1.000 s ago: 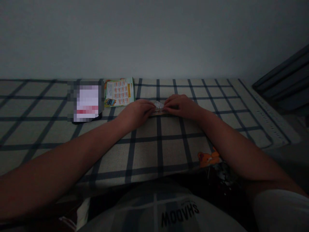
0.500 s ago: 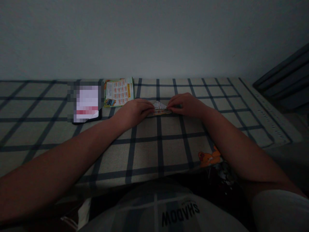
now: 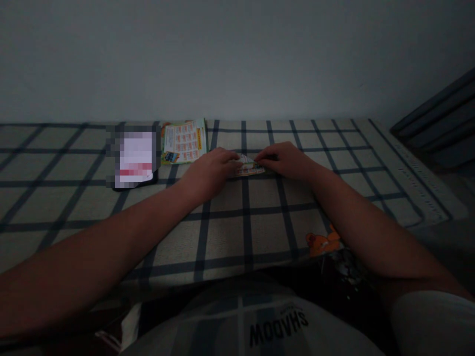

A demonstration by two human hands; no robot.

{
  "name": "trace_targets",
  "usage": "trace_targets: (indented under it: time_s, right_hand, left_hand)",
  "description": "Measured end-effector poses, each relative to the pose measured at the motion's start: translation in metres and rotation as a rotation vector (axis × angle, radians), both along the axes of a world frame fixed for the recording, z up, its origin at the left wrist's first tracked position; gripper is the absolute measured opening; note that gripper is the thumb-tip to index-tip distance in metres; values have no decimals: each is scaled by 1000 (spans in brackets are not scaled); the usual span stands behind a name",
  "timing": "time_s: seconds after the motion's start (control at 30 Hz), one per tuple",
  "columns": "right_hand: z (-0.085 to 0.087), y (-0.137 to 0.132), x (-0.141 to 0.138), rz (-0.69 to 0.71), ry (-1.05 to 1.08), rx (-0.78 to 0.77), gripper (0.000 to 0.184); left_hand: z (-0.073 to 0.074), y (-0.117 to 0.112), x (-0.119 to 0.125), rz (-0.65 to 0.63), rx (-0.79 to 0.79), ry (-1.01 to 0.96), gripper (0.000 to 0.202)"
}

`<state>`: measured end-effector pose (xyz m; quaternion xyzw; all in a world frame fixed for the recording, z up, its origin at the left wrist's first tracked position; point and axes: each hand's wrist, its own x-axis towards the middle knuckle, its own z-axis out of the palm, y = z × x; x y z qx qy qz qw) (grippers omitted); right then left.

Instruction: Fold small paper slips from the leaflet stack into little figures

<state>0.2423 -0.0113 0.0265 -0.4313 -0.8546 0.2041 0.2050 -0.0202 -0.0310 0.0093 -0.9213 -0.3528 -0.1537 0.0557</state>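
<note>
A small folded piece of printed paper [image 3: 251,171] lies on the checked tablecloth between my hands. Its top shows a whitish flap, and colored print runs along the near edge. My left hand [image 3: 215,168] grips its left end, fingers over the top and thumb tip near the flap. At the opposite end, the thumb and fingertips of my right hand [image 3: 284,157] pinch the paper's upper right corner. My fingers hide both ends of the paper.
The checked tablecloth [image 3: 226,237] covers the table against a plain wall. Left of my hands lie a printed green-edged leaflet [image 3: 183,141] and a dark-edged device with a lit, partly blurred screen [image 3: 137,148]. Dark slatted furniture [image 3: 441,123] stands at the right.
My left fingers have shifted over the paper from a pinch at its left edge. The white flap, peaked before, now sits lower, and more colored print shows. My right hand has barely moved.
</note>
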Motion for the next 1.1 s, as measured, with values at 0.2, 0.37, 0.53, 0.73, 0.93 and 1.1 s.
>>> trace_targets:
  time_s: [0.2, 0.37, 0.53, 0.73, 0.93, 1.1]
  right_hand:
    - [1, 0, -2, -15, -19, 5, 24]
    - [0, 1, -3, -35, -36, 25, 22]
    - [-1, 1, -4, -48, -39, 35, 23]
    - [-2, 0, -7, -73, -35, 49, 23]
    - [-8, 1, -11, -106, 2, 75, 24]
    - [-10, 3, -15, -122, -50, 107, 23]
  left_hand:
    - [8, -34, 19, -126, 170, 208, 44]
    - [4, -54, 28, -50, 125, 247, 52]
    - [0, -55, 29, -29, 67, 256, 51]
    - [-3, -51, 28, -39, 30, 199, 49]
    - [-3, -48, 27, -35, 18, 165, 46]
    - [-4, -48, 26, -34, 3, 143, 45]
